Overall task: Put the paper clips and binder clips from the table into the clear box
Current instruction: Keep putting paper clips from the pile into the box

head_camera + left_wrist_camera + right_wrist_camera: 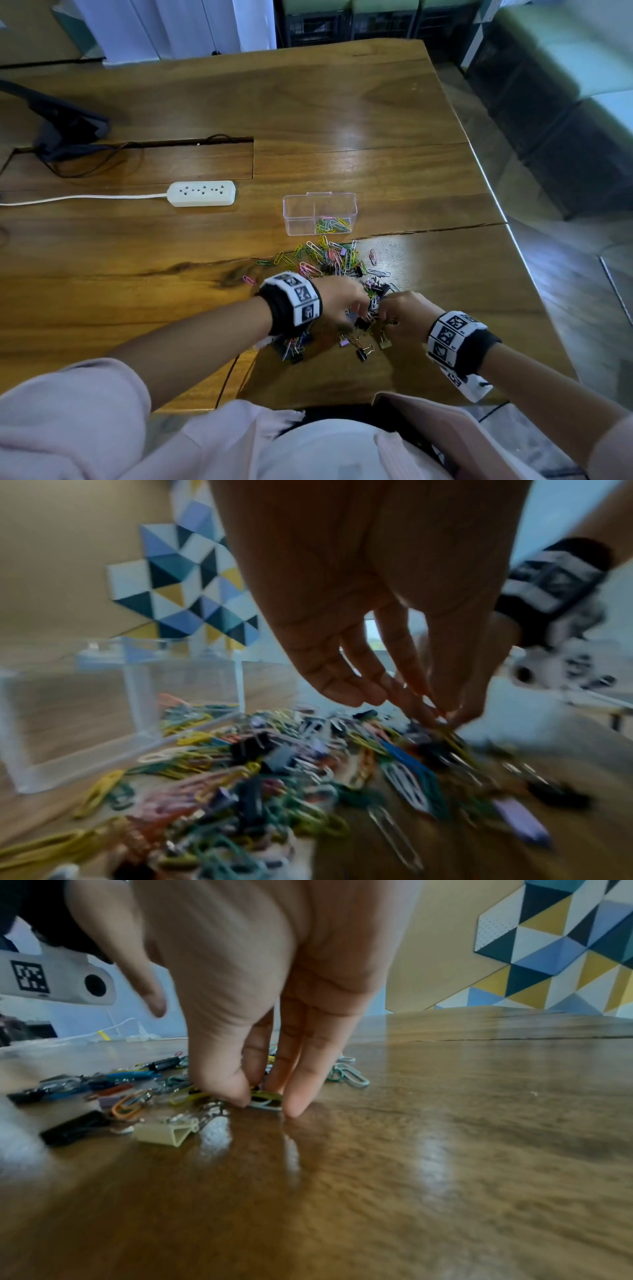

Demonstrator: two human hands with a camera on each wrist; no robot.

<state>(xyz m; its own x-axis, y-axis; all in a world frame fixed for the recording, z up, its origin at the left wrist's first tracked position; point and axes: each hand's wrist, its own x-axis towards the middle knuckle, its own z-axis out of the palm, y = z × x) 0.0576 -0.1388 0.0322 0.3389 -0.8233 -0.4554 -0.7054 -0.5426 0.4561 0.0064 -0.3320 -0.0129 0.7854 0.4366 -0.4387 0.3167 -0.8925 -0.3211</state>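
A clear two-compartment box (320, 214) stands on the wooden table (342, 120), with some colourful paper clips (334, 224) in its right compartment. Just in front of it lies a mixed pile of paper clips and binder clips (329, 260). Both hands are down in the near end of the pile, fingertips almost meeting. My left hand (359, 306) points its fingers down, and thumb and fingertips (441, 715) pinch at yellow paper clips; that view is blurred. My right hand (263, 1099) pinches a greenish paper clip (268, 1100) between thumb and fingers against the table.
Loose binder clips lie nearest me: a beige one (164, 1133) and a black one (75, 1130). A white power strip (202, 193) sits left of the box. A dark device (65, 126) with cables stands far left. The table's right edge (496, 192) runs close by.
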